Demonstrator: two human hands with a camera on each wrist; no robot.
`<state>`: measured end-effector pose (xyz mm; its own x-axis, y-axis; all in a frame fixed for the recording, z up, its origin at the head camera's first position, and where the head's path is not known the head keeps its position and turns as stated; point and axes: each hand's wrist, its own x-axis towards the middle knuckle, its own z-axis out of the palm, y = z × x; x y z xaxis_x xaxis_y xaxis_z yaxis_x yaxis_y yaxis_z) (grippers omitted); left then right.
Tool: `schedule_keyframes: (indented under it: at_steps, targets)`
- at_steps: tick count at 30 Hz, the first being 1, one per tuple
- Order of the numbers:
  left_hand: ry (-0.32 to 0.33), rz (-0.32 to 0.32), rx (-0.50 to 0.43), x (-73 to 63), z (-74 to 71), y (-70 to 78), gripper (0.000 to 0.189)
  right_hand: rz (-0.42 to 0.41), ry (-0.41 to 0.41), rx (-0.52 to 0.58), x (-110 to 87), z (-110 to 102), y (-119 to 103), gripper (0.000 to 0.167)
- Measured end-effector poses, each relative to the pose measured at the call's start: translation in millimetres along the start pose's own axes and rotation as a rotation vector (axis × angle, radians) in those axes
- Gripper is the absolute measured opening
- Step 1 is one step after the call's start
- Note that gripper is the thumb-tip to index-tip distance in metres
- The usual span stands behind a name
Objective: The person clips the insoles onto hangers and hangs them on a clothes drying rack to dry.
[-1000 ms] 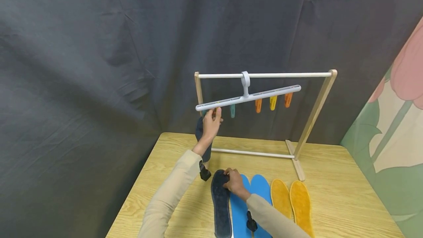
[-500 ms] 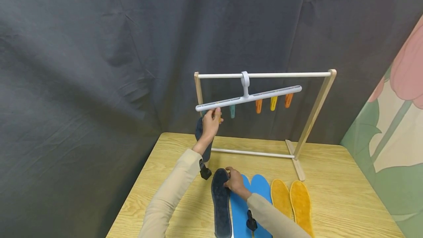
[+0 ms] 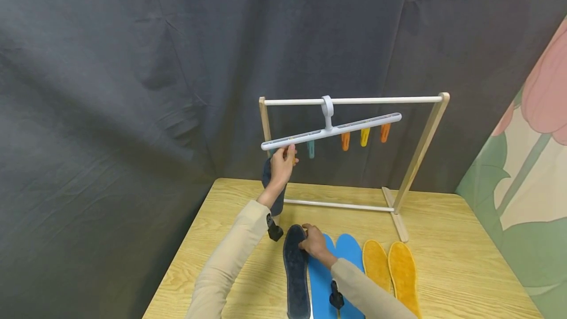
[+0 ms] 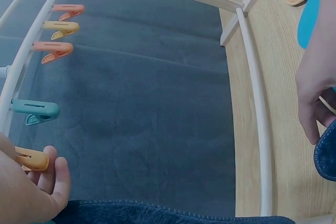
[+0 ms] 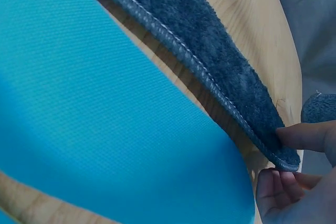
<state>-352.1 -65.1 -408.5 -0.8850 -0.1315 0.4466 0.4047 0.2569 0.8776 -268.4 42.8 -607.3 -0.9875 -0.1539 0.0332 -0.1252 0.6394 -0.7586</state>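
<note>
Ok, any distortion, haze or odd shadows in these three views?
Head view: soft light, no strong glare, the gray cloth backdrop dark; left wrist view: that backdrop looks hazier and bluer, and the lower white rail bows, likely lens distortion; right wrist view: a shadow follows the stitched edge of the navy fleece insole, while the weave on the blue insole is readable.

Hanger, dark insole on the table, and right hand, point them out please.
Hanger (image 3: pixel 331 131), head view: middle of its bar.
Dark insole (image 3: pixel 296 273), head view: middle of its top face.
Right hand (image 3: pixel 316 241), head view: back of the hand.
</note>
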Motion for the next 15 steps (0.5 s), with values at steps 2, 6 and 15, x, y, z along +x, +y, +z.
schedule_keyframes:
  at_steps: [2,6,15]
  targets:
    - [0.006,0.006,0.006,0.7,-0.1,-0.5,0.030,-0.004,-0.002,0.018,-0.6,-1.0,-1.1,0.055]
    - [0.010,0.012,-0.006,2.9,0.3,-0.5,0.028,-0.016,0.000,0.044,-1.2,-2.8,-3.1,0.047]
    - [-0.008,-0.003,-0.083,1.7,-0.7,-0.1,0.033,-0.025,0.017,0.028,-3.6,-3.9,-6.7,0.038]
